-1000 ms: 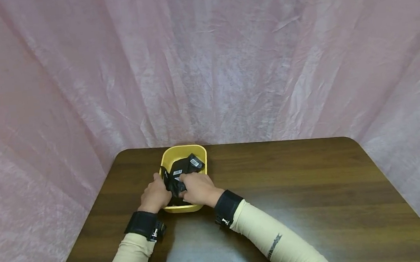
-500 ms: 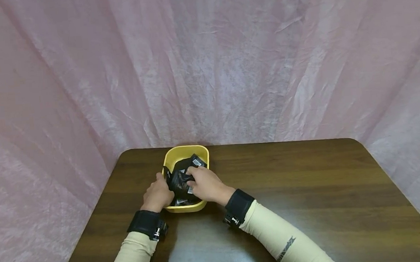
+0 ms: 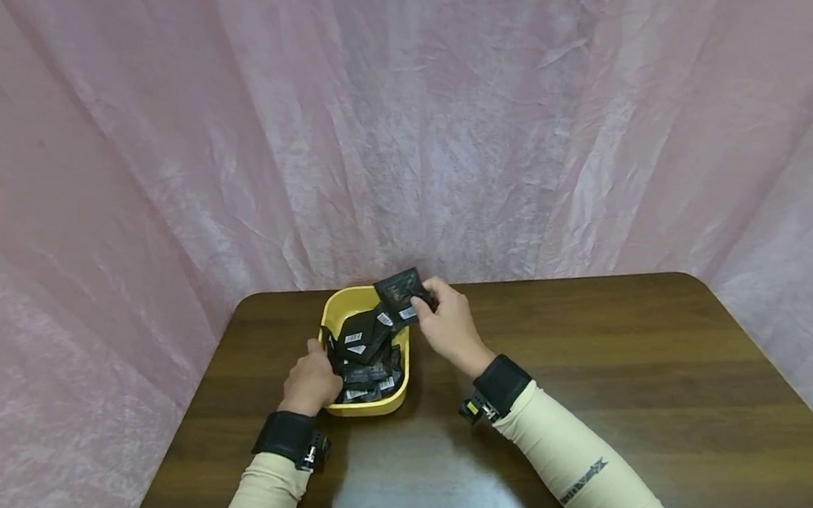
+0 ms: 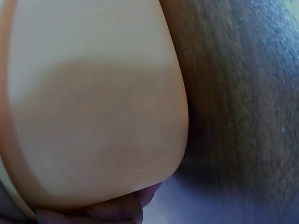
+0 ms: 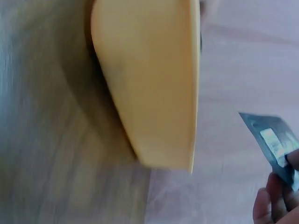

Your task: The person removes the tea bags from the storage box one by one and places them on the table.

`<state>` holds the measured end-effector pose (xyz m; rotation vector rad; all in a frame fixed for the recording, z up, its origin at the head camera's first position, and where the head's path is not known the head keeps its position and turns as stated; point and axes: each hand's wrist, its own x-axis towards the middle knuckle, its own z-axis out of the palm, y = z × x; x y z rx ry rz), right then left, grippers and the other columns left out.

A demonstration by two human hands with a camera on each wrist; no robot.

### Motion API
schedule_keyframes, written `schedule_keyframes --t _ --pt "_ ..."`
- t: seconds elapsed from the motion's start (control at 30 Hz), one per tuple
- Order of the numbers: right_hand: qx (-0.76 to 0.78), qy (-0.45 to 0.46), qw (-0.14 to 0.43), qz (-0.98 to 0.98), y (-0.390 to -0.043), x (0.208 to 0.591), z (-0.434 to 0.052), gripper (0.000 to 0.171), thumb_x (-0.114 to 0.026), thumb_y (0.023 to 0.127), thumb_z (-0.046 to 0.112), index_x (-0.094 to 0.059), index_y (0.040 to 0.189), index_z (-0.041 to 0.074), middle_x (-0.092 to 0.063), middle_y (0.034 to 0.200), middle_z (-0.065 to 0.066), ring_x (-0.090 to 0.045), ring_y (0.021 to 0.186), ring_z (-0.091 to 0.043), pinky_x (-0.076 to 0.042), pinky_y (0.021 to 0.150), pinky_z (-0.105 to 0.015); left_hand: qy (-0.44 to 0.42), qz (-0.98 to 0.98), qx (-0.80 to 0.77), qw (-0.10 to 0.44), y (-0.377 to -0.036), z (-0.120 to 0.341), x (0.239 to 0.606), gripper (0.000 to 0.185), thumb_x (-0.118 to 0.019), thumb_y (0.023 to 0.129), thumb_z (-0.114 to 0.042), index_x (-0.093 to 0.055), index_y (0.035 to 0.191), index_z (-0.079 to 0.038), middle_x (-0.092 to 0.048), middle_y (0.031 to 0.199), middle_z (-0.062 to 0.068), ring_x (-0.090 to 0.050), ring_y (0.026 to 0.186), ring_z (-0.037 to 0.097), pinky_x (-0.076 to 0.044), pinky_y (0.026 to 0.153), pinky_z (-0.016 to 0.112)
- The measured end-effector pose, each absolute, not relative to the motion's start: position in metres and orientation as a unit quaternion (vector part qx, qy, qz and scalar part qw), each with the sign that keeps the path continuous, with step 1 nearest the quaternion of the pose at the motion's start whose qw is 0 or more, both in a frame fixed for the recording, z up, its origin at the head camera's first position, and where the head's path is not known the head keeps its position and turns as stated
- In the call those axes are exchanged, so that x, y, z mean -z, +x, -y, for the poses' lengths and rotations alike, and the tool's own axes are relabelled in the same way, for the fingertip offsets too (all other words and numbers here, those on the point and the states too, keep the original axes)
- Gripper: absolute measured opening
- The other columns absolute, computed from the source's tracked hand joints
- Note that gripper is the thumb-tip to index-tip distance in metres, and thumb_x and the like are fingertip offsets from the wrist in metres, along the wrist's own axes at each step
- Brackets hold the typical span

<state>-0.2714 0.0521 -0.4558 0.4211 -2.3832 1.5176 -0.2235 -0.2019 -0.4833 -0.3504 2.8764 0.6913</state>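
Passage over table [image 3: 647, 354] at right, left grip [image 3: 310, 382] blocking left side of yellow bin [image 3: 406, 367], curtain [image 3: 467, 119] behind

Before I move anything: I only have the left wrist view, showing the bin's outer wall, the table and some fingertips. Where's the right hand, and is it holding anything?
Observer: The head view shows the right hand near the far right corner of the yellow bin, pinching a black packet.
Operator: Is that packet touching the bin?
Observer: No, the right wrist view shows a gap between it and the bin's rim.
Operator: What's inside the bin?
Observer: A pile of other black packets, several showing white labels.
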Motion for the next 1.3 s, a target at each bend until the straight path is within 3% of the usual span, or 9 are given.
schedule_keyframes --t 0.13,0.3,0.43,0.63,0.73,0.97,1.13,1.3 --pt "-0.529 0.062 0.151 0.833 -0.291 0.461 -0.083 0.015 -0.064 0.106 0.018 -0.067 0.114 0.005 -0.075 0.099 -0.015 -0.067 0.083 -0.026 -0.050 0.073 -0.035 -0.123 -0.961 -0.233 0.084 -0.226 0.198 0.485 0.064 -0.072 0.089 -0.013 -0.036 0.139 0.004 -0.067 0.121 0.034 -0.068 0.109 0.052 -0.054 0.087 0.064" --pt "-0.477 -0.028 0.114 0.871 -0.319 0.478 -0.121 0.022 -0.062 0.106 0.021 -0.068 0.118 0.003 -0.075 0.107 -0.021 -0.069 0.091 -0.033 -0.049 0.074 -0.037 -0.125 -0.959 -0.240 0.079 -0.230 0.194 0.485 0.068 -0.073 0.090 -0.013 -0.035 0.143 0.004 -0.067 0.123 0.032 -0.068 0.110 0.050 -0.054 0.089 0.063" --pt "-0.446 -0.071 0.064 0.890 -0.335 0.495 -0.141 0.016 -0.063 0.103 0.020 -0.063 0.097 0.005 -0.068 0.096 -0.014 -0.061 0.083 -0.028 -0.043 0.071 -0.033 -0.126 -0.960 -0.240 0.070 -0.229 0.192 0.486 0.067 -0.074 0.089 -0.013 -0.036 0.142 0.004 -0.067 0.123 0.032 -0.069 0.109 0.050 -0.055 0.088 0.063" --pt "-0.435 -0.096 -0.003 0.895 -0.346 0.511 -0.158 0.040 -0.060 0.099 0.016 -0.038 0.066 0.016 -0.031 0.062 0.003 -0.037 0.057 -0.019 -0.032 0.057 -0.031 -0.119 -0.963 -0.236 0.059 -0.230 0.188 0.490 0.067 -0.076 0.086 -0.013 -0.038 0.139 0.004 -0.069 0.120 0.033 -0.069 0.108 0.053 -0.055 0.087 0.064" --pt "-0.406 -0.108 -0.016 0.907 -0.348 0.513 -0.162 0.041 -0.057 0.094 0.014 -0.036 0.059 0.018 -0.026 0.056 0.006 -0.032 0.053 -0.017 -0.028 0.055 -0.030 -0.117 -0.963 -0.234 0.059 -0.231 0.187 0.490 0.068 -0.077 0.086 -0.012 -0.038 0.139 0.004 -0.069 0.120 0.033 -0.069 0.107 0.052 -0.055 0.087 0.064" --pt "-0.333 -0.085 -0.020 0.939 -0.356 0.521 -0.166 0.030 -0.057 0.088 0.016 -0.045 0.061 0.018 -0.038 0.061 0.005 -0.041 0.061 -0.021 -0.035 0.057 -0.034 -0.123 -0.963 -0.232 0.060 -0.232 0.185 0.490 0.065 -0.077 0.086 -0.011 -0.039 0.137 0.004 -0.069 0.118 0.033 -0.070 0.104 0.050 -0.055 0.085 0.062" --pt "-0.312 -0.113 -0.030 0.943 -0.349 0.511 -0.164 0.022 -0.062 0.089 0.024 -0.057 0.071 0.012 -0.056 0.078 -0.005 -0.053 0.072 -0.026 -0.043 0.062 -0.038 -0.122 -0.963 -0.235 0.058 -0.231 0.183 0.490 0.063 -0.076 0.086 -0.011 -0.039 0.135 0.004 -0.069 0.118 0.033 -0.070 0.103 0.050 -0.055 0.084 0.062" --pt "-0.310 -0.122 -0.031 0.943 -0.348 0.511 -0.166 0.030 -0.069 0.091 0.036 -0.070 0.085 0.007 -0.070 0.094 -0.013 -0.061 0.080 -0.029 -0.050 0.069 -0.044 -0.122 -0.962 -0.236 0.058 -0.231 0.184 0.490 0.061 -0.076 0.086 -0.011 -0.040 0.133 0.003 -0.069 0.117 0.032 -0.070 0.102 0.049 -0.055 0.083 0.061"
